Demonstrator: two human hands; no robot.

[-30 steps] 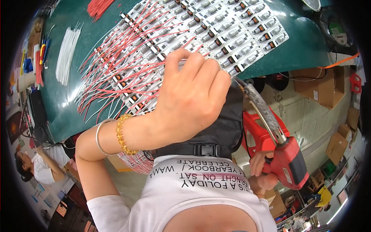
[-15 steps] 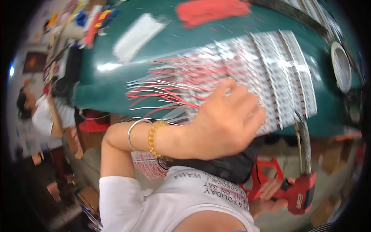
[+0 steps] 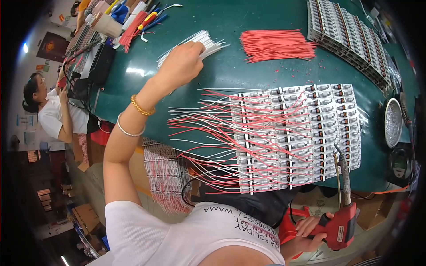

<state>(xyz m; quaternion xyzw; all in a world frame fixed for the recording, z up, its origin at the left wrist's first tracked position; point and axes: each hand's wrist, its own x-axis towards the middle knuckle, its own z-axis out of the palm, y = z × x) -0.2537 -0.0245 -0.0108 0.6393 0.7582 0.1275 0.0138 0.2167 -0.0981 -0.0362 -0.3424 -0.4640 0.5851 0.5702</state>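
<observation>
Up at the pile of cut white wires (image 3: pixel 211 44), my left hand (image 3: pixel 184 61) has its fingers pinched together on a white wire at the top of the pile; the fingertips are partly hidden. My right hand (image 3: pixel 310 231) grips the handle of a red soldering gun (image 3: pixel 341 228) low on the right. The gun's long metal tip and thin feed tube point up over a panel of small circuit boards (image 3: pixel 295 137). Red and white wires (image 3: pixel 199 122) fan out leftward from the boards. To the right of the white pile lies a bundle of red wires (image 3: pixel 277 45).
Stacked board panels (image 3: pixel 348 37) stand at the far right. Nearer are a round metal dish (image 3: pixel 393 123) and a dark device with a small display (image 3: pixel 401 164). Tools and a cup (image 3: pixel 105 24) crowd the far left. Wired panels (image 3: pixel 166 175) hang below the table edge; a co-worker (image 3: pixel 55 108) sits left.
My left hand has moved from over the board panel up and left to the white wires. The soldering gun stays in my right hand, its tip still over the panel's right part.
</observation>
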